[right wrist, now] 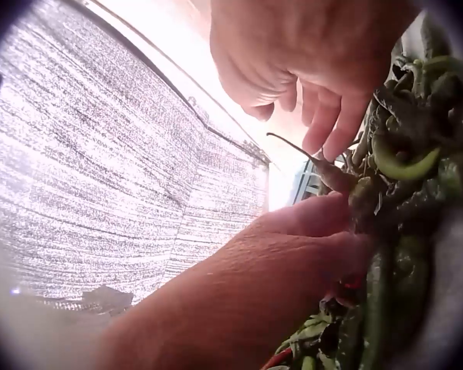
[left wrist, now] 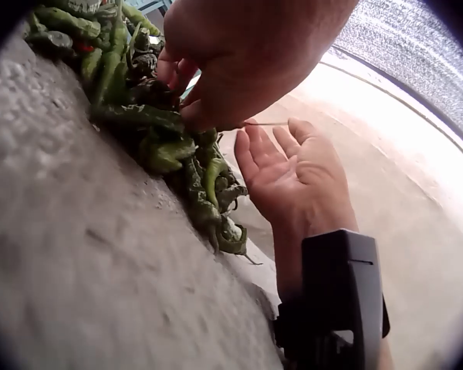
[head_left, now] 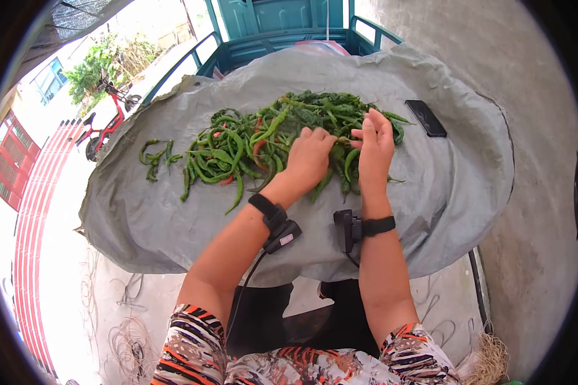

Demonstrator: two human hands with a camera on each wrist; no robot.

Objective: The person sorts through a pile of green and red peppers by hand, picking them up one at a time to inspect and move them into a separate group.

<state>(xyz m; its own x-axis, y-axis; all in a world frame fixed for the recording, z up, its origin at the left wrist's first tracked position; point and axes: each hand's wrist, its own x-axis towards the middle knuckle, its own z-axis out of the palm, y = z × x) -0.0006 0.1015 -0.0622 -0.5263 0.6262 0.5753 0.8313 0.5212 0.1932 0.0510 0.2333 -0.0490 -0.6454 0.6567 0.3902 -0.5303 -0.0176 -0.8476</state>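
Note:
My left hand [head_left: 310,156] pinches a chili pepper [right wrist: 336,177] between thumb and fingers, at the front of the pile. Its thin stem points away from that hand, toward the right hand. My right hand [head_left: 374,144] is beside it, palm turned inward and fingers loosely extended. In the right wrist view, its fingertips [right wrist: 318,139] are right at the stem end. A heap of chili peppers [head_left: 237,147], mostly green with a few red ones, is spread under and around both hands. The left fingertips are partly hidden among the peppers in the head view.
The peppers lie on a grey cloth [head_left: 141,218] draped over a raised surface. A black phone [head_left: 425,118] rests on the right. A few peppers [head_left: 155,158] lie apart on the left. Behind is a teal cart bed [head_left: 282,16]; a red bike [head_left: 106,125] stands farther left.

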